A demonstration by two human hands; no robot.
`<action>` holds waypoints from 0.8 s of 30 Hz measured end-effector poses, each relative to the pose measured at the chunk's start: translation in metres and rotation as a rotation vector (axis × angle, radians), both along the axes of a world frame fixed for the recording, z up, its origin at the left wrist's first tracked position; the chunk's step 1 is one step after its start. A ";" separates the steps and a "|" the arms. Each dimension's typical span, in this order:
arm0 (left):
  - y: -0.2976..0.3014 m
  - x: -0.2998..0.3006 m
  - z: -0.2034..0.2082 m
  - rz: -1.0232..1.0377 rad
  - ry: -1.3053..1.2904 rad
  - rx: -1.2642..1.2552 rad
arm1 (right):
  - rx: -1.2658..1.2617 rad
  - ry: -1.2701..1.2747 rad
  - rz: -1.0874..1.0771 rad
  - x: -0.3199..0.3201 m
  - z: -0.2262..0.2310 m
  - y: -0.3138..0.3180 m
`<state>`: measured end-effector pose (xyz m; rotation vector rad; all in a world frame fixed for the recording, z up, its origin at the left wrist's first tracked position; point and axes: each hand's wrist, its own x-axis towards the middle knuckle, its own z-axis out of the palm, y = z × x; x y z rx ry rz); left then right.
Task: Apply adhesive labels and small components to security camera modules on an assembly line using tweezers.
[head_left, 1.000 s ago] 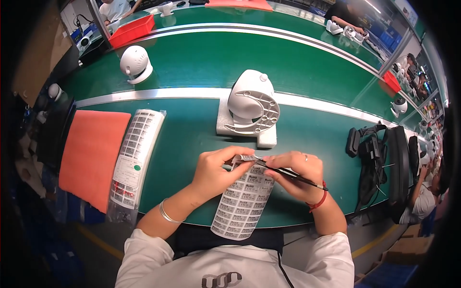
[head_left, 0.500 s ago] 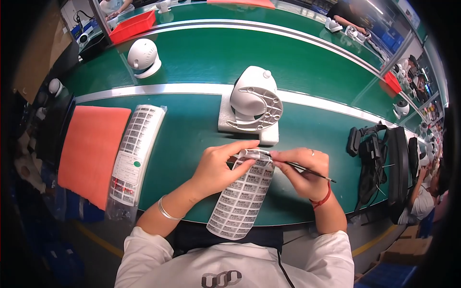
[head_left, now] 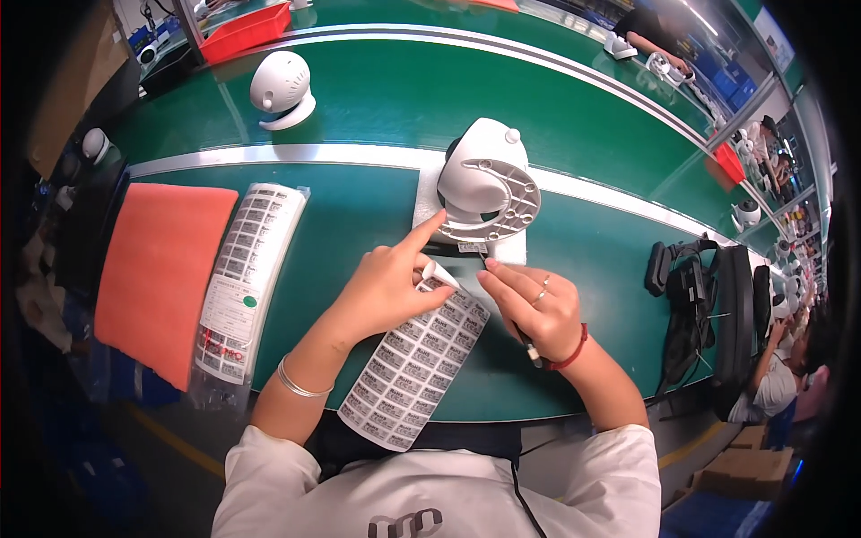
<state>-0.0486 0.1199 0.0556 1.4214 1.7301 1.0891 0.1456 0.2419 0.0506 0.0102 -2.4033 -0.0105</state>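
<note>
My left hand (head_left: pixel 386 287) grips the upper end of a sheet of labels (head_left: pixel 408 372), which is curled at the top. Its index finger stretches toward the lower rim of a white dome-shaped camera (head_left: pixel 484 184). In my right hand (head_left: pixel 538 309) is a slim dark stick-like tool (head_left: pixel 527 340), mostly hidden by the fingers. A single small label (head_left: pixel 472 247) is at the tool's tip, by the camera's ribbed ring base. I cannot tell whether the label touches the base. The camera lies tilted on a white foam block (head_left: pixel 428 202), base facing me.
To the left lie an orange foam sheet (head_left: pixel 161 278) and a bagged stack of label sheets (head_left: pixel 247 278). Another white camera (head_left: pixel 282 90) stands farther back, near a red tray (head_left: pixel 247 34). Black straps and gear (head_left: pixel 695 305) lie right. Other people work across the bench.
My right hand has moved the tool and a single label away from the sheet, up to the camera's base. The sheet has shifted left, and my left index finger now reaches toward the camera.
</note>
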 end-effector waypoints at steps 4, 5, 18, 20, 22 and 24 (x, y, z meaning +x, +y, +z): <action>0.003 -0.001 -0.002 0.011 0.037 -0.035 | 0.041 0.036 -0.035 -0.008 -0.014 0.003; 0.004 0.000 -0.002 0.004 0.035 -0.038 | 0.048 0.040 -0.043 -0.008 -0.015 0.004; 0.003 0.000 -0.001 0.012 0.023 -0.069 | 0.067 0.032 -0.053 -0.014 -0.025 0.011; 0.003 0.000 -0.001 0.010 0.021 -0.059 | 0.071 0.028 -0.048 -0.015 -0.025 0.013; 0.004 0.000 -0.001 0.007 0.017 -0.076 | 0.075 0.021 -0.046 -0.015 -0.026 0.014; 0.005 0.000 -0.001 0.005 0.013 -0.076 | 0.072 0.016 -0.046 -0.015 -0.028 0.016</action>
